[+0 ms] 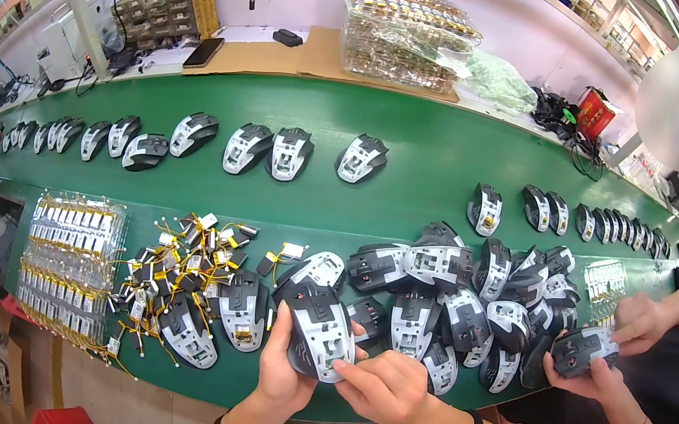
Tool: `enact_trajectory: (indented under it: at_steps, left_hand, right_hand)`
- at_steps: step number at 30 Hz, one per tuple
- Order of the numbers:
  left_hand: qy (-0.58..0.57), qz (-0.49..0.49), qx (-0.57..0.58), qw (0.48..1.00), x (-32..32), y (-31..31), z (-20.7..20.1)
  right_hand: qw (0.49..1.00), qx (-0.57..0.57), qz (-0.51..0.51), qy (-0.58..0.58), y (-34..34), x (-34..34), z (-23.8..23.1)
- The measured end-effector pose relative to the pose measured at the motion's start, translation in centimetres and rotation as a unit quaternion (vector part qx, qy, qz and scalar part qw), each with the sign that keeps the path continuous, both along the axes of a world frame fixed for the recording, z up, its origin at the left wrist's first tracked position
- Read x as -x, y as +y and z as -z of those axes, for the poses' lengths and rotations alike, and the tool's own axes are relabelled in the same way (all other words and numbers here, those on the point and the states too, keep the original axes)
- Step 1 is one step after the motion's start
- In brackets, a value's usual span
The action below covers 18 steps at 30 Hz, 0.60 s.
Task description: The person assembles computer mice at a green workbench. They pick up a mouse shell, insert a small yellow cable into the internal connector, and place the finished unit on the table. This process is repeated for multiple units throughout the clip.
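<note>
My left hand [283, 369] grips a partly assembled computer mouse [319, 324], black and silver-white, tilted above the bench edge. Its open cavities show on the upper side. My right hand [389, 389] is curled, its fingertips pressed at the cavity in the mouse's near end; any small part between them is hidden. Just left of the held mouse lie another mouse [244, 311] and a heap of small batteries [192, 264] with yellow leads. A pile of similar mice [467, 310] spreads to the right.
A clear tray of batteries [74, 244] sits at the left. Rows of mice [247, 148] line the green bench [424, 136]. Stacked clear trays [404, 39] stand at the back. At the right, a co-worker's hands [639, 325] hold another mouse [584, 350].
</note>
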<state>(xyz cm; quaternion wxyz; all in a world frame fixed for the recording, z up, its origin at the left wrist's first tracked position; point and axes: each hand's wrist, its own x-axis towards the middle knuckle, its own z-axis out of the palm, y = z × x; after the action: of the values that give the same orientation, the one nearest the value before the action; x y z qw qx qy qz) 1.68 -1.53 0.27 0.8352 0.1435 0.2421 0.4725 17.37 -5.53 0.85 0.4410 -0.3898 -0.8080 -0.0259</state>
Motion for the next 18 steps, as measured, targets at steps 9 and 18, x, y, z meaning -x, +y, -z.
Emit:
enact_trajectory:
  at_steps: [9,18]
  left_hand:
    - [0.081,-0.02,-0.052,0.995,0.1,-0.3,-0.1]
    - [0.111,-0.011,-0.063,0.992,0.3,-0.5,-1.0]
  right_hand:
    - [0.997,0.056,-0.045,-0.023,1.0,0.1,-1.6]
    - [0.993,0.101,-0.053,-0.036,0.7,0.7,-2.7]
